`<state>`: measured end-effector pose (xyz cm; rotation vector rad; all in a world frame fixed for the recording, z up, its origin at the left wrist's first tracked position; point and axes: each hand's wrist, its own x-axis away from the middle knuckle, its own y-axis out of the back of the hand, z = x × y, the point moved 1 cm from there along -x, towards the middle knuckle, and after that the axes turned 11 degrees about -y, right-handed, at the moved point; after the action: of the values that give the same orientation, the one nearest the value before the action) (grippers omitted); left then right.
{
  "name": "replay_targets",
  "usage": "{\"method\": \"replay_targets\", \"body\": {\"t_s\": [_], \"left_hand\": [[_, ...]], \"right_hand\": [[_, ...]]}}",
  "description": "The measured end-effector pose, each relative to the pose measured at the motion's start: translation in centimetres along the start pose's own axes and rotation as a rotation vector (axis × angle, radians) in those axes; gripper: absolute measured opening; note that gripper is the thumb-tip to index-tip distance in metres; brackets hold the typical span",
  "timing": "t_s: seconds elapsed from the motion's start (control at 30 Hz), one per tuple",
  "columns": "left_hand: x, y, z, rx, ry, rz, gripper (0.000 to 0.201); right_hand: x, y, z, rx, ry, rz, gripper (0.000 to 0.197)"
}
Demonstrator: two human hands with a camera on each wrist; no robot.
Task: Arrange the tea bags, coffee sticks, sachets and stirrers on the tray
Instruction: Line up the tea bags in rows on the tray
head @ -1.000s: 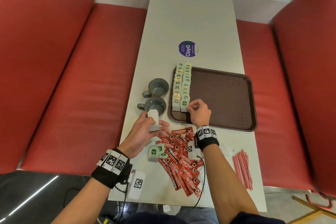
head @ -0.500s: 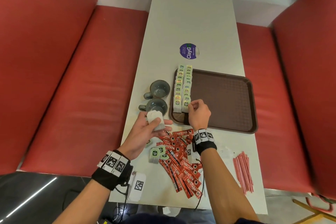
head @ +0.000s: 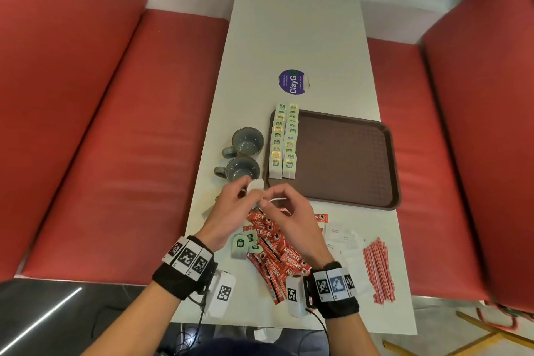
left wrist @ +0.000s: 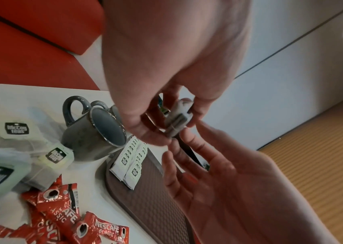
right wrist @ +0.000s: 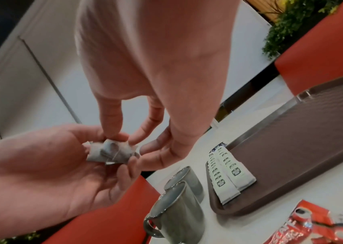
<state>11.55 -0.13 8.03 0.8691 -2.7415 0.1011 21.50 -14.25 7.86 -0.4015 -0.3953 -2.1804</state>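
My left hand (head: 245, 192) holds a small bundle of tea bags (head: 255, 186) just in front of the tray's near left corner. My right hand (head: 267, 201) meets it, index and thumb pinching the bundle's top tea bag (right wrist: 112, 148). Two neat rows of tea bags (head: 284, 141) lie along the left side of the brown tray (head: 346, 159). Loose tea bags (head: 242, 244) and a heap of red coffee sticks (head: 277, 251) lie on the table under my hands. White sachets (head: 344, 240) and red stirrers (head: 378, 272) lie to the right.
Two grey mugs (head: 247, 140) (head: 241, 169) stand left of the tray, close to my left hand. A round purple sticker (head: 292, 81) sits on the white table beyond the tray. Red bench seats flank the table on both sides.
My right hand has drawn back from the tea bag rows on the tray to the bundle in my left hand. The left hand has lifted the bundle slightly toward it.
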Motion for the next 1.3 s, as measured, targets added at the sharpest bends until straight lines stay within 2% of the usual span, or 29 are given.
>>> {"method": "replay_targets", "body": {"t_s": [0.07,0.17,0.3,0.47,0.6,0.73,0.83,0.93,1.07,1.17,1.3], "left_hand": [[0.0,-0.6,0.0,-0.079,-0.049,0.0,0.025],[-0.2,-1.5,-0.1,-0.272,-0.113,-0.036,0.024],[-0.7,-2.9,-0.5,-0.578,-0.23,-0.068,0.041],[-1.4,-4.0,-0.8,-0.721,-0.287,-0.067,0.048],[-1.9,-4.3,-0.5,-0.635,-0.23,-0.065,0.053],[-2.5,-4.6,0.3,-0.267,-0.018,-0.124,0.056],[-3.0,-4.7,1.0,-0.137,0.041,-0.148,0.057],[-3.8,-5.3,0.7,-0.212,0.022,-0.148,0.056],[-4.9,-6.9,-0.6,-0.313,-0.006,-0.136,0.057],[-6.2,-7.6,-0.6,-0.387,-0.036,-0.107,0.043],[-8.6,-7.2,-0.4,-0.594,-0.131,-0.075,0.012]], "right_hand": [[0.5,0.0,0.2,-0.004,-0.019,0.008,0.018],[0.7,0.2,0.1,-0.063,-0.034,-0.003,0.021],[0.5,0.3,-0.4,-0.115,-0.055,-0.038,0.028],[0.3,0.6,-1.0,-0.222,-0.07,-0.025,0.038],[-0.2,0.8,-1.9,-0.397,-0.159,-0.018,0.04],[-1.0,1.5,-3.0,-0.672,-0.266,-0.061,0.034],[-1.9,3.1,-3.9,-0.74,-0.3,-0.117,0.026],[-2.9,4.9,-4.4,-0.683,-0.305,-0.165,0.016],[-5.2,6.6,-5.1,-0.46,-0.277,-0.318,0.025],[-7.3,7.3,-5.6,-0.084,-0.234,-0.421,0.02],[-10.2,8.3,-5.3,0.23,-0.2,-0.414,0.007]]}}
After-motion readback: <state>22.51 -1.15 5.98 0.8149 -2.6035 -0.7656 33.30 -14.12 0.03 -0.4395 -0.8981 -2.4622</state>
